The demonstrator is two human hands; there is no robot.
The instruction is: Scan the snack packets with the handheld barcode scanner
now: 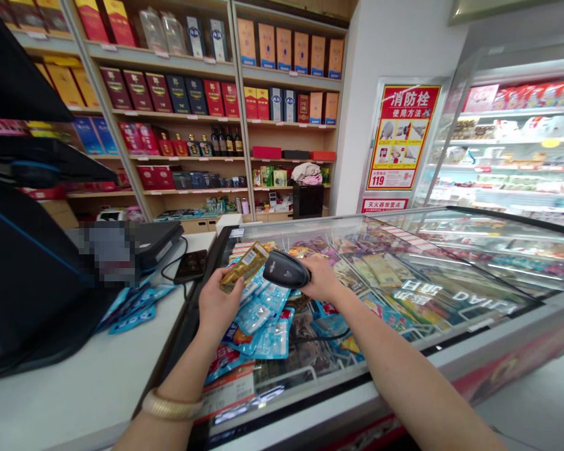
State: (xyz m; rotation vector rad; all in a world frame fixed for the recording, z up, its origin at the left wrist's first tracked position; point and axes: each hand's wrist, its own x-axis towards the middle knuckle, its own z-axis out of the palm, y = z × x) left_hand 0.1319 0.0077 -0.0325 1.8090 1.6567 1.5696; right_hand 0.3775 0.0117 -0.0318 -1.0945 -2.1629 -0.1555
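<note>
My left hand is closed on a gold snack packet, lifted above the glass lid of a chest freezer. My right hand grips a black handheld barcode scanner, whose head points left at the packet, a few centimetres away. Under both hands several blue packets lie in a heap on the glass. A cable trails from the scanner across the lid.
A white counter on the left carries a black monitor, a card reader and more blue packets. Shelves of boxed goods and bottles fill the back wall. An open chiller stands at the right.
</note>
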